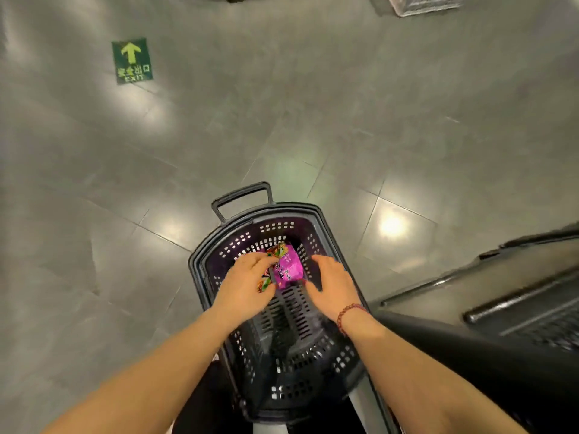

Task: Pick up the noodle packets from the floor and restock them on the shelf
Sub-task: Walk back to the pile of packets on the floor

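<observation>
A dark perforated shopping basket (pixel 200 270) stands on the grey tiled floor below me. Inside it lies a pink noodle packet (pixel 288 267) with a red and green end. My left hand (pixel 247 283) reaches into the basket and grips the packet's left edge, fingers curled over it. Just right of the packet, my right hand (pixel 329 286), with a red bead bracelet at the wrist, hovers with fingers spread and relaxed, fingertips near the packet's lower right corner. Whether more packets lie under my left hand I cannot tell.
The basket's pull handle (pixel 241 195) sticks out at its far end. A dark low shelf edge (pixel 501 296) runs along the right. A green exit arrow sticker (pixel 131 61) marks the floor at far left. A pale crate (pixel 423 4) sits at the top.
</observation>
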`<state>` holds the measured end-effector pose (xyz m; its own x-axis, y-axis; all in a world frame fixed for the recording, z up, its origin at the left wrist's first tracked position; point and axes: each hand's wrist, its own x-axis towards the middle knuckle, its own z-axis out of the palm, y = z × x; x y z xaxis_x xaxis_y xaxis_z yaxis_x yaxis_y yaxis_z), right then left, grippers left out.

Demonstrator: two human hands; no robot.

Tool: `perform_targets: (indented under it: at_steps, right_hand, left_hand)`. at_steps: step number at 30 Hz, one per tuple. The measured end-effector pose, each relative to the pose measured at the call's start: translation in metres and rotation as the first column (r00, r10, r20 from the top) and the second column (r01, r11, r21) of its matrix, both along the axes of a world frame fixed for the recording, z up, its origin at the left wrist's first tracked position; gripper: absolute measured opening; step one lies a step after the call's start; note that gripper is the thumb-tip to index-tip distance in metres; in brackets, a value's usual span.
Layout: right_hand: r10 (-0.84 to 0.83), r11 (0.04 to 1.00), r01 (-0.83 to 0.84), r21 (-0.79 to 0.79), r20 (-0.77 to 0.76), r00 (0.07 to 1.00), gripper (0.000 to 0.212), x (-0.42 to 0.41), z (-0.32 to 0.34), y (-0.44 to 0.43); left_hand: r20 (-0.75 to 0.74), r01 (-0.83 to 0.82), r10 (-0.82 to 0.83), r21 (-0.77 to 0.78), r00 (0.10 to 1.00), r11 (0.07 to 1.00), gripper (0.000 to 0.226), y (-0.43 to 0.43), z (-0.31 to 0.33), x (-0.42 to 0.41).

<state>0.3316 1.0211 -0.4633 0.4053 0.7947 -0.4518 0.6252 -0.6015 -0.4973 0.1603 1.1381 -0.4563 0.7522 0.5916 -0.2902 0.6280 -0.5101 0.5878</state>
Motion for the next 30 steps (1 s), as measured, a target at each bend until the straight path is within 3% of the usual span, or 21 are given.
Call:
perform_targets:
  at_steps: [3,7,10,15,23,30]
  right_hand:
    - [-0.017,0.999,0.018,-0.029,0.058,0.998,0.057,-0.007,0.049,-0.016]
    - [-0.153,0.988,0.155,-0.001,0.165,0.974,0.058,-0.028,0.109,-0.035]
    - [-0.287,0.957,0.29,0.024,0.234,0.929,0.059,-0.048,0.146,-0.053]
    - [-0.503,0.856,0.515,0.046,0.3,0.81,0.064,-0.085,0.182,-0.103]
    - [-0.807,0.541,0.838,0.073,0.326,0.492,0.067,-0.173,0.211,-0.218]
    - [-0.922,0.204,0.977,0.061,0.349,0.171,0.068,-0.292,0.224,-0.339]
  left_hand:
    - [0.037,0.172,-0.176,0.104,0.984,0.98,0.055,0.008,0.054,0.006]
    - [0.012,0.406,-0.421,0.243,0.907,0.881,0.058,0.021,0.109,0.014]
    - [-0.025,0.573,-0.593,0.293,0.805,0.765,0.058,0.023,0.136,0.024]
    - [-0.085,0.795,-0.827,0.346,0.556,0.499,0.059,-0.004,0.164,0.041]
    - [-0.062,0.914,-0.97,0.353,0.234,0.198,0.059,-0.116,0.193,0.041]
    - [-0.049,0.908,-0.996,0.41,-0.072,-0.086,0.057,-0.258,0.214,-0.003]
